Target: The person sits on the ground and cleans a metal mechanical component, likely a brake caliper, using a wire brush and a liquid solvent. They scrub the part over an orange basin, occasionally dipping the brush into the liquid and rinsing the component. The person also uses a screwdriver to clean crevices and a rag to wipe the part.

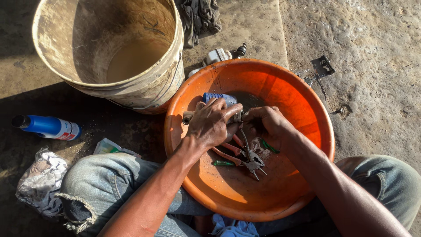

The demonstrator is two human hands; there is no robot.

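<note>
My left hand [212, 123] is closed around a pale metal part [188, 117] over the orange basin [302, 101]; the part's ends stick out on both sides of my fingers. My right hand [268, 123] pinches that part's right end [238, 117]. A blue-handled tool [218, 97] lies just behind my left hand. Under my hands rest pliers with reddish handles [247, 160] and two green-handled screwdrivers [223, 163], all inside the basin.
A dirty pale bucket [144, 87] holding murky liquid stands to the upper left. A blue spray can [46, 126] and crumpled rags [41, 180] lie on the left. A metal fitting [219, 55], a dark cloth [199, 17] and a small black bracket [322, 66] sit beyond the basin.
</note>
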